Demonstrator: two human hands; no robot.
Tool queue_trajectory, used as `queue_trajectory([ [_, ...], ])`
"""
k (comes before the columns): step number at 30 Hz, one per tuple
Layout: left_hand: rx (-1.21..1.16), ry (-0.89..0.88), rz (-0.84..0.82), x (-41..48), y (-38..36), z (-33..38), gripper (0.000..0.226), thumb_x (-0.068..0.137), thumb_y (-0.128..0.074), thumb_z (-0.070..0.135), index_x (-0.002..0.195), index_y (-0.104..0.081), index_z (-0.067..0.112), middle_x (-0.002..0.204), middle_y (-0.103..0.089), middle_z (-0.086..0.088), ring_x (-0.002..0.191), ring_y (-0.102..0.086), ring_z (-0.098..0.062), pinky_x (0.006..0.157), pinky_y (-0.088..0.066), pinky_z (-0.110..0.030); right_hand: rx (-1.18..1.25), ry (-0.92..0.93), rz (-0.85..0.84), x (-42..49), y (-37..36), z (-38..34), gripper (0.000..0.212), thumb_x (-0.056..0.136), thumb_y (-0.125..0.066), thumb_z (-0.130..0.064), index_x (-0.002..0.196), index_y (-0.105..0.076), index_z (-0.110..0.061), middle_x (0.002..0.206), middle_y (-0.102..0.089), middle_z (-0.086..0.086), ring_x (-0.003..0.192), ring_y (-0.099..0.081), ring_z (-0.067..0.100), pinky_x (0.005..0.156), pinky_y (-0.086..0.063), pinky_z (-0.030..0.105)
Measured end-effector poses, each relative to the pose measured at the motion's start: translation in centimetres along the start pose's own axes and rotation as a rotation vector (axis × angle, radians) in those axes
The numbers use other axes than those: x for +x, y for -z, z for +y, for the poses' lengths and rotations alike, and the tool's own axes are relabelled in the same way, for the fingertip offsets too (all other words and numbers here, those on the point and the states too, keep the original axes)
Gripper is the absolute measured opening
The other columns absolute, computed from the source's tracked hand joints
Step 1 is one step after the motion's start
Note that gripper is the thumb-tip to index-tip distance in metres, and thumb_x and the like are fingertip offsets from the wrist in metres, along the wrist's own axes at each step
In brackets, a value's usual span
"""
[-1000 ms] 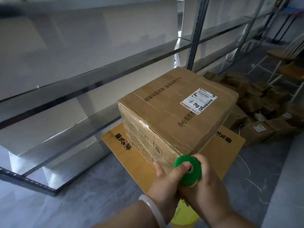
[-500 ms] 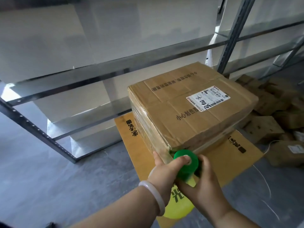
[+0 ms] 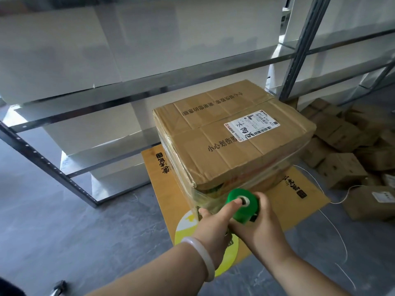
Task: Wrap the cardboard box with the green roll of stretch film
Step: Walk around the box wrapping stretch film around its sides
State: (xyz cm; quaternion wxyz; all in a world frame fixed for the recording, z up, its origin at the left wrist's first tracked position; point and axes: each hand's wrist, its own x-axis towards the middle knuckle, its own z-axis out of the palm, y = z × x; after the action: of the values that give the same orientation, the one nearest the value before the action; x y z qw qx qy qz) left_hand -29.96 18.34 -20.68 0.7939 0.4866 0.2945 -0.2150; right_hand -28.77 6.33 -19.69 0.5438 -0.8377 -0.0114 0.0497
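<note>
A brown cardboard box (image 3: 224, 150) with a white shipping label on top stands on a flat sheet of yellow cardboard (image 3: 299, 201). Clear film covers its lower sides. The green roll of stretch film (image 3: 243, 207) is held upright at the box's near corner. My left hand (image 3: 215, 223) grips the roll with the thumb on its top core. My right hand (image 3: 263, 227) holds it from below and behind. Both hands are close against the box's near corner.
Metal shelving (image 3: 149, 82) runs behind and to the left of the box, with a steel upright (image 3: 299, 50) at the back right. A heap of small cardboard boxes (image 3: 350, 150) lies to the right. White string (image 3: 342, 231) trails over the grey floor.
The view has swung around the box to the left. The roll and both hands have travelled along the box's near side toward its corner, staying low against it.
</note>
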Motion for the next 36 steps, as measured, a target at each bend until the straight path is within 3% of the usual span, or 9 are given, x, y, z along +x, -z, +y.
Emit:
queue_trajectory([
  [5,-0.004,-0.040,0.013,0.9,-0.8,-0.2,0.161,0.031,-0.089,0.054,0.154,0.014,0.042,0.154,-0.038,-0.009,0.126,-0.056,-0.031,0.111,-0.043,-0.043,-0.063,0.057,-0.155,0.2,2.3,1.2,0.066,0.063,-0.086,-0.023,0.111,-0.047,-0.047,0.114,-0.054,-0.020,0.109,-0.052,-0.005,0.082,-0.042,0.007],
  [14,-0.029,0.029,-0.083,1.7,-0.6,-2.9,0.179,0.014,-0.093,0.064,0.156,0.010,0.033,0.155,-0.040,-0.002,0.138,-0.045,-0.024,0.114,-0.034,-0.043,-0.165,-0.118,0.019,0.5,1.9,1.0,0.054,0.054,-0.083,-0.037,0.095,-0.050,-0.032,0.084,-0.067,-0.008,0.073,-0.062,-0.003,0.056,-0.047,0.014],
  [17,-0.026,0.055,-0.109,2.5,-1.4,-3.5,0.166,0.021,-0.096,0.057,0.158,-0.005,0.029,0.150,-0.047,-0.001,0.134,-0.049,-0.022,0.108,-0.038,-0.042,-0.138,-0.099,-0.011,0.7,2.0,2.0,0.058,0.057,-0.084,-0.032,0.100,-0.045,-0.044,0.095,-0.065,-0.012,0.083,-0.062,-0.003,0.062,-0.048,0.012],
  [20,-0.010,0.019,-0.030,3.8,-1.7,-4.0,0.147,0.030,-0.094,0.056,0.154,-0.023,0.024,0.138,-0.059,-0.002,0.123,-0.058,-0.022,0.094,-0.047,-0.036,-0.030,-0.040,-0.175,1.8,3.4,3.8,0.081,0.057,-0.087,-0.036,0.123,-0.042,-0.050,0.121,-0.055,-0.019,0.108,-0.057,-0.003,0.086,-0.052,0.021],
  [22,-0.016,-0.008,0.014,4.4,-2.3,-4.1,0.132,0.035,-0.091,0.054,0.148,-0.034,0.020,0.133,-0.063,-0.005,0.119,-0.062,-0.023,0.090,-0.049,-0.032,-0.086,0.028,-0.326,3.4,5.0,4.8,0.087,0.060,-0.086,-0.041,0.131,-0.036,-0.052,0.129,-0.042,-0.028,0.118,-0.046,-0.010,0.092,-0.045,0.013],
  [27,-0.195,-0.092,0.154,5.4,-5.2,-4.1,0.093,0.043,-0.085,0.032,0.126,-0.047,0.013,0.115,-0.071,-0.013,0.102,-0.069,-0.025,0.080,-0.053,-0.032,-0.244,0.128,-0.579,7.9,7.4,6.3,0.068,0.063,-0.084,-0.036,0.116,-0.042,-0.046,0.119,-0.048,-0.020,0.111,-0.050,-0.003,0.090,-0.040,0.008],
  [29,-0.307,-0.135,0.231,5.9,-6.6,-3.9,0.098,0.042,-0.085,0.031,0.129,-0.047,0.011,0.116,-0.070,-0.015,0.103,-0.069,-0.027,0.090,-0.055,-0.037,-0.198,0.138,-0.645,9.4,8.1,6.4,0.068,0.062,-0.085,-0.031,0.113,-0.042,-0.040,0.115,-0.054,-0.018,0.103,-0.054,-0.009,0.087,-0.043,0.009],
  [32,-0.359,-0.219,0.322,6.4,-8.6,-3.5,0.087,0.061,-0.085,0.033,0.136,-0.049,0.004,0.118,-0.068,-0.012,0.094,-0.070,-0.020,0.072,-0.059,-0.028,-0.224,0.182,-0.732,11.4,9.1,6.3,0.073,0.059,-0.086,-0.036,0.113,-0.039,-0.049,0.114,-0.058,-0.018,0.103,-0.056,-0.005,0.088,-0.049,0.018],
  [36,-0.446,-0.266,0.383,6.9,-11.0,-4.2,0.060,0.083,-0.077,0.018,0.134,-0.045,0.024,0.120,-0.071,-0.008,0.098,-0.073,-0.020,0.073,-0.057,-0.028,-0.321,0.188,-0.661,12.0,9.7,6.6,0.066,0.054,-0.082,-0.055,0.109,-0.046,-0.047,0.104,-0.063,-0.018,0.098,-0.060,0.004,0.085,-0.052,0.032],
])
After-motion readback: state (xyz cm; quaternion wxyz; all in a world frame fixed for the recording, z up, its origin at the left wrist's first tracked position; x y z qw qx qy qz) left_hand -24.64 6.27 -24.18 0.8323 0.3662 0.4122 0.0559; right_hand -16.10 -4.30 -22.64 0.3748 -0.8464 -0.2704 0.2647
